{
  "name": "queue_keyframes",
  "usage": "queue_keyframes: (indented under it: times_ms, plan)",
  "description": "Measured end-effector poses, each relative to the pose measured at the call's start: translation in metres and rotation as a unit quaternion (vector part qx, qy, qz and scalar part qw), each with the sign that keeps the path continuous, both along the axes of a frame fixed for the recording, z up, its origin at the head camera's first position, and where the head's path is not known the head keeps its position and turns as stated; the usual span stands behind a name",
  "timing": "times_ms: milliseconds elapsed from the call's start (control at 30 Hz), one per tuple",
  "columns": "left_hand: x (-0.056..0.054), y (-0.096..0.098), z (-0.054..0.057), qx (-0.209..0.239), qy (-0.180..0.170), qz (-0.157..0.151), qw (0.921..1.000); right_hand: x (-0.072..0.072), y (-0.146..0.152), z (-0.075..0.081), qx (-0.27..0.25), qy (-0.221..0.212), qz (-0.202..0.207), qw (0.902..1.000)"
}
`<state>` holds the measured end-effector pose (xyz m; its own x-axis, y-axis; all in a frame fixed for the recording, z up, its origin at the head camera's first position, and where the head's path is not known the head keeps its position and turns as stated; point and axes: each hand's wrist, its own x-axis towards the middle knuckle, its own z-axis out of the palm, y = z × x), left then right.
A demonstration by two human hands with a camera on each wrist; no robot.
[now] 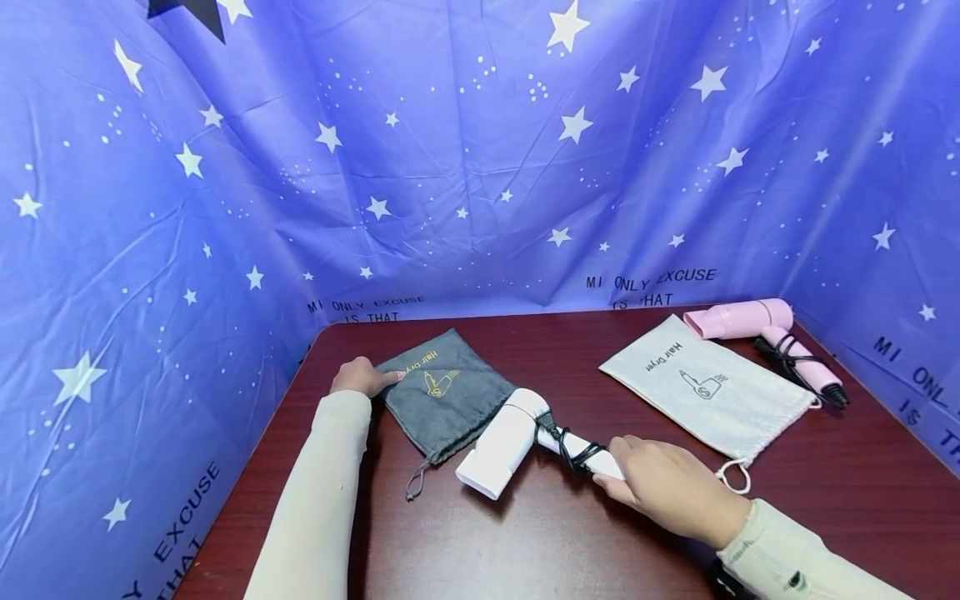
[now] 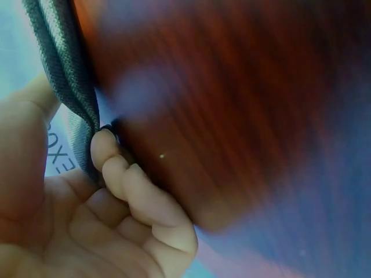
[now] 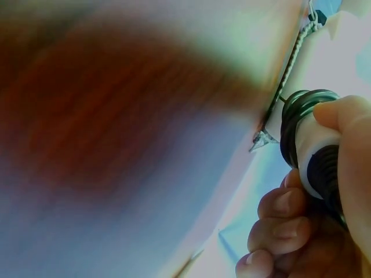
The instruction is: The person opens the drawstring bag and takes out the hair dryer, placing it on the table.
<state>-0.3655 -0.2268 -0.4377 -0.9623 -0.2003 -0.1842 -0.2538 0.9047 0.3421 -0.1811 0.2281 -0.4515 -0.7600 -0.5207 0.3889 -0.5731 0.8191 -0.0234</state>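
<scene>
My left hand pinches the left edge of a dark grey drawstring bag printed with a gold hair dryer. In the left wrist view, the folded grey cloth runs between the thumb and curled fingers. With its fingers round the handle, my right hand grips a white hair dryer. The dryer's head overlaps the bag's mouth in the head view, its nozzle towards me. A black cord is coiled round the handle, whose end is hidden in the palm.
A white drawstring bag marked "Hair Dryer" lies at the right of the dark red table. Beside it, at the back right, is a pink hair dryer with a wound black cord. Blue star-patterned cloth hangs behind and at both sides.
</scene>
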Motion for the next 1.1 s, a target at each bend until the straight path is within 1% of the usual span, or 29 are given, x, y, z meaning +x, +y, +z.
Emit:
queue_keyframes:
  times_ms: [167, 300, 500, 600, 867, 1100]
  plan:
    - [-0.003, 0.001, -0.001, -0.006, -0.009, 0.0, 0.9999, -0.001, 0.007, -0.001, -0.004, 0.005, -0.009, 0.9999]
    - [0.0, 0.002, 0.003, -0.006, -0.011, 0.0, 0.9999, -0.003, 0.011, 0.001, -0.004, 0.002, -0.022, 0.9997]
    - [0.004, 0.005, 0.008, -0.014, -0.012, -0.005, 0.9998, -0.009, 0.014, 0.003, -0.005, 0.014, -0.025, 0.9996]
    - [0.004, 0.005, 0.008, -0.013, -0.016, -0.001, 0.9998, -0.013, 0.015, 0.003, -0.011, 0.015, -0.027, 0.9995]
    - [0.0, 0.005, 0.006, -0.014, -0.028, 0.004, 0.9995, -0.024, 0.018, -0.002, -0.031, -0.013, -0.051, 0.9981]
    - [0.003, 0.007, 0.008, -0.007, -0.024, 0.002, 0.9997, -0.034, 0.02, -0.004, -0.045, -0.015, -0.066, 0.9966]
